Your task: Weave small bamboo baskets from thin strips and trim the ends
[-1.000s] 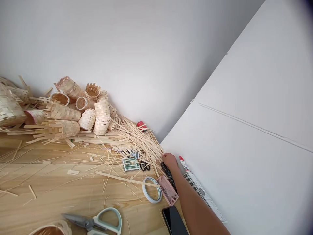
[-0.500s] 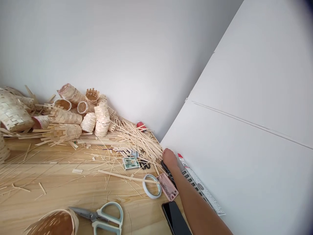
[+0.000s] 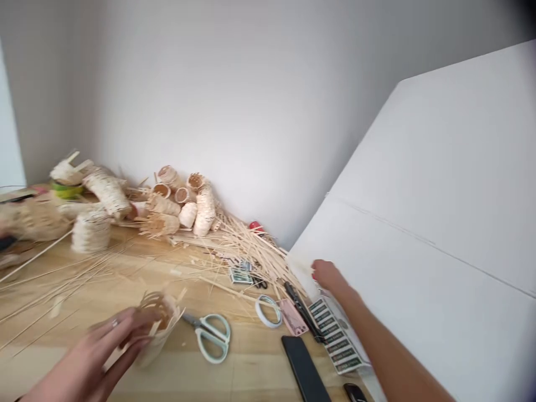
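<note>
My left hand (image 3: 115,340) is closed on a small woven basket (image 3: 157,343), fingers at its rim. Loose strip ends stand up around the basket's opening. My right hand (image 3: 329,276) is closed above the far end of a printed ruler sheet (image 3: 339,340), near the white board. A faint, blurred pale streak lies beside its fingers; what it holds, if anything, I cannot make out. Grey-handled scissors (image 3: 211,335) lie just right of the basket. Black-handled pliers or a similar tool (image 3: 304,310) rests below my right hand.
Woven baskets (image 3: 205,209) and loose splints (image 3: 255,245) pile against the wall. A tape roll (image 3: 268,311), pink tray (image 3: 292,317), phone (image 3: 305,368) and small green box (image 3: 240,275) lie on the wooden table (image 3: 196,379). A white board (image 3: 419,223) slopes up at right.
The view has swung left. My left hand has come into view on the small basket. My right hand has moved from beside the splint pile to over the ruler sheet.
</note>
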Demonstrator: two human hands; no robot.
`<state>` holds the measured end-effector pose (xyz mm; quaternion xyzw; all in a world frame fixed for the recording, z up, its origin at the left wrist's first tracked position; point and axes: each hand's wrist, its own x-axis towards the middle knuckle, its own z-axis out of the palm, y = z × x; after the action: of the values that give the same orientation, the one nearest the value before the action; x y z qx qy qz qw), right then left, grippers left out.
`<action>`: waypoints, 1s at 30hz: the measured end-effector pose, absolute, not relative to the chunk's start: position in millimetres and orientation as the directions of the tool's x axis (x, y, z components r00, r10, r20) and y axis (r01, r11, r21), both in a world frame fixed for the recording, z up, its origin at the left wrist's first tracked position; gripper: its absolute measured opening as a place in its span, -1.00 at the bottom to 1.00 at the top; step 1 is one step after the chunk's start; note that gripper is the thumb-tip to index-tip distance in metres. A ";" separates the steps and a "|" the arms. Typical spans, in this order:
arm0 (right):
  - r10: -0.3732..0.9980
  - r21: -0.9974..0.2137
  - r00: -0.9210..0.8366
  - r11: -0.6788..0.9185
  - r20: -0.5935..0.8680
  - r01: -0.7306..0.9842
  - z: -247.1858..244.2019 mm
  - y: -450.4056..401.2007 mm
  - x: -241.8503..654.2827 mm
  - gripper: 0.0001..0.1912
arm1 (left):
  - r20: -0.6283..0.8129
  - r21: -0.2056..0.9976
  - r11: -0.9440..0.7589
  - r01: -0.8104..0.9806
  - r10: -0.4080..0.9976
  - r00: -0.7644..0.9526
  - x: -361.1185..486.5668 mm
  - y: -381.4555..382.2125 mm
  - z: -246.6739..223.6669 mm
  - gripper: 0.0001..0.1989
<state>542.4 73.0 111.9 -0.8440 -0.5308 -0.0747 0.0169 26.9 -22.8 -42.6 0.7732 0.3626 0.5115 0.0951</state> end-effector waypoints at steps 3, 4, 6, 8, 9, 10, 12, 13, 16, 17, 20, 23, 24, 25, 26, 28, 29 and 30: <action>0.892 0.018 0.406 -0.418 0.200 0.908 126.5 44.7 536.8 -0.76 | 0.651 0.519 -0.711 0.474 0.688 0.320 29.4 -30.1 -24.0 -0.67; 0.886 -0.005 0.404 -0.414 0.228 0.910 126.7 34.9 531.4 -0.77 | 0.644 0.536 -0.695 0.480 0.704 0.300 30.9 -31.4 -20.0 -0.66; 0.881 -0.057 0.374 -0.374 0.288 0.925 117.9 13.7 511.5 -0.77 | 0.648 0.535 -0.680 0.502 0.711 0.273 33.1 -32.9 -15.8 -0.64; 0.865 -0.249 0.335 -0.255 0.375 0.935 97.2 -9.1 477.8 -0.81 | 0.655 0.525 -0.674 0.520 0.710 0.259 34.0 -33.6 -15.2 -0.63; 0.873 -0.384 0.299 -0.144 0.384 0.912 83.7 -20.2 456.3 -0.79 | 0.658 0.519 -0.673 0.527 0.708 0.257 34.1 -33.6 -15.6 -0.63; 0.907 -0.502 0.223 -0.014 0.358 0.865 69.4 -30.5 432.2 -0.73 | 0.663 0.510 -0.674 0.535 0.704 0.256 34.0 -33.5 -16.2 -0.63; 0.939 -0.654 0.049 0.200 0.341 0.730 42.0 -47.2 380.0 -0.66 | 0.672 0.488 -0.675 0.552 0.695 0.256 33.7 -33.2 -17.4 -0.64; 0.933 -0.684 -0.014 0.274 0.360 0.676 30.3 -52.9 353.7 -0.66 | 0.677 0.476 -0.676 0.563 0.690 0.257 33.6 -33.2 -18.0 -0.65; 0.879 -0.681 -0.183 0.461 0.441 0.569 2.8 -57.9 287.1 -0.69 | 0.696 0.434 -0.682 0.588 0.668 0.262 33.5 -33.4 -18.5 -0.67; 0.861 -0.683 -0.191 0.493 0.471 0.538 -5.3 -56.0 271.0 -0.70 | 0.705 0.424 -0.679 0.599 0.663 0.252 33.2 -33.6 -18.2 -0.68; 0.823 -0.705 -0.232 0.564 0.518 0.429 -31.8 -44.9 241.9 -0.72 | 0.694 0.406 -0.669 0.622 0.669 0.267 32.5 -33.7 -16.1 -0.76; 0.803 -0.704 -0.185 0.588 0.566 0.398 -55.0 -37.1 232.4 -0.76 | 0.667 0.414 -0.650 0.638 0.693 0.273 32.5 -33.2 -15.2 -0.76; 0.799 -0.704 -0.162 0.590 0.579 0.395 -59.6 -36.8 231.5 -0.77 | 0.654 0.425 -0.646 0.634 0.704 0.279 32.6 -33.1 -16.1 -0.75; 0.797 -0.705 -0.148 0.590 0.585 0.393 -62.1 -37.6 231.4 -0.79 | 0.641 0.439 -0.645 0.625 0.713 0.286 32.6 -33.1 -17.7 -0.72; 0.800 -0.709 -0.144 0.587 0.582 0.391 -62.8 -39.2 231.7 -0.81 | 0.636 0.451 -0.650 0.611 0.715 0.290 32.4 -33.3 -20.0 -0.69; 0.816 -0.721 -0.190 0.574 0.546 0.388 -60.1 -43.1 233.7 -0.84 | 0.661 0.462 -0.668 0.583 0.698 0.276 30.8 -33.7 -26.2 -0.60; 0.824 -0.729 -0.216 0.565 0.524 0.386 -57.8 -44.9 235.1 -0.84 | 0.684 0.465 -0.674 0.574 0.685 0.250 29.3 -33.6 -29.5 -0.56; 0.831 -0.738 -0.241 0.556 0.501 0.382 -55.7 -46.3 236.7 -0.84 | 0.705 0.474 -0.673 0.568 0.677 0.213 27.4 -32.9 -32.5 -0.52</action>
<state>236.7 -46.3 -55.7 -0.4048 -0.7497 0.2416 0.4645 27.4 -32.9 -32.5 0.7767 0.4007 0.4827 0.0561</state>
